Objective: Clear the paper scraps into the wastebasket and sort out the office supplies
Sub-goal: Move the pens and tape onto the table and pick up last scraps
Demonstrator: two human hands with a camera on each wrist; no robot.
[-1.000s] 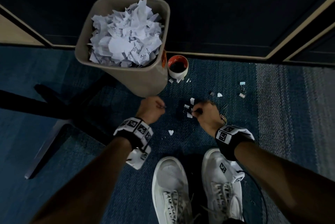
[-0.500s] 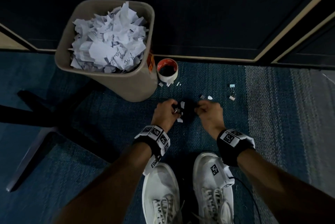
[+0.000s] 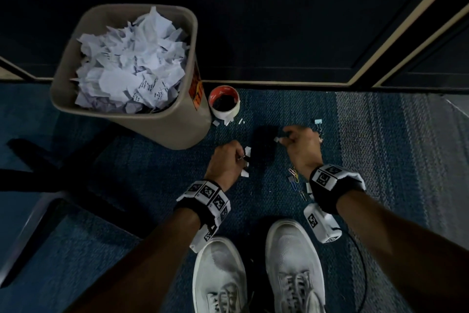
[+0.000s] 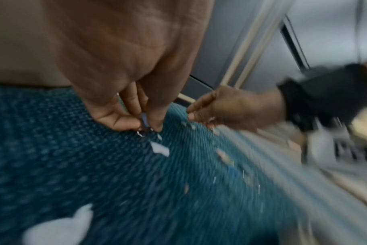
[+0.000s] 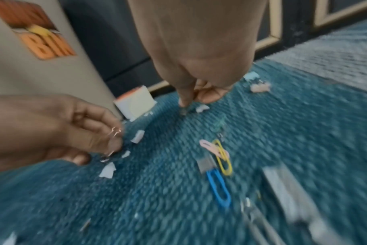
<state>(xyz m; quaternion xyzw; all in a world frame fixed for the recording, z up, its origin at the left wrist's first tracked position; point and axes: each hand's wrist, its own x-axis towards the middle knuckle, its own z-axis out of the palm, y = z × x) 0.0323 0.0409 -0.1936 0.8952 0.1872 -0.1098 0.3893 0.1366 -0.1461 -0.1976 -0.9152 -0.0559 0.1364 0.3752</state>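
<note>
Low over the blue woven carpet, the left hand curls its fingers together around small silver wire clips, with torn white paper bits just beside its fingertips. Only the right wrist view makes those wire loops plain; from the head they are a mere glint. To its right, apart from it, the right hand reaches down with its fingers bunched at a small white paper scrap; whether they have actually pinched it I cannot tell, since both wrist views are blurred. The tall beige plastic wastebasket stands to the left of both hands, heaped with torn white paper; the head view alone shows that heap, while the right wrist view shows only its side wall and an orange label. A roll of white tape with an orange core sits touching the wastebasket's base, with a few scraps at its foot. Near the right wrist lie pink, yellow and blue paper clips, sharp in the right wrist view and tiny from above. A pale blue binder clip lies just beyond the right hand. Two white sneakers stand at the bottom of the head view.
</note>
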